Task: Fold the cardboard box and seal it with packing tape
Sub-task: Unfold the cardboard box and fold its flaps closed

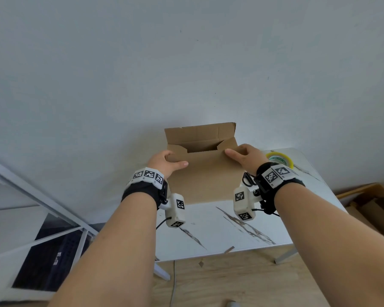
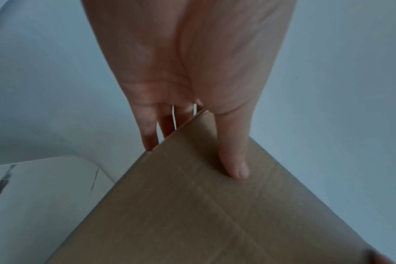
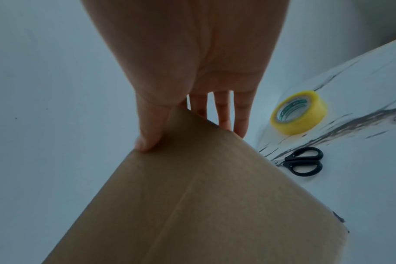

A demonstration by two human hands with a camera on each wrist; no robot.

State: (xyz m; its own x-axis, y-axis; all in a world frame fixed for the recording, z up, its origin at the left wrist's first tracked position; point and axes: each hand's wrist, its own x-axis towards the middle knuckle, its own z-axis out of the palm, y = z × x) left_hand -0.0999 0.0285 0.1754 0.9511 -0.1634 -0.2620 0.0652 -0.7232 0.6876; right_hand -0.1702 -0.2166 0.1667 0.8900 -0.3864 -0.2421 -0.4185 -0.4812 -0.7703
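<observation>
I hold a brown cardboard box upright above the white marble-pattern table, its top flaps partly raised and the opening showing. My left hand pinches the box's upper left corner, thumb on the front panel and fingers behind. At the upper right corner my right hand pinches the same way, thumb on the near panel. A yellow roll of packing tape lies on the table at the right, untouched.
Black scissors lie on the table near the tape. The plain wall stands right behind the box. More flat cardboard lies on the floor at the right, and a white metal frame stands at the left.
</observation>
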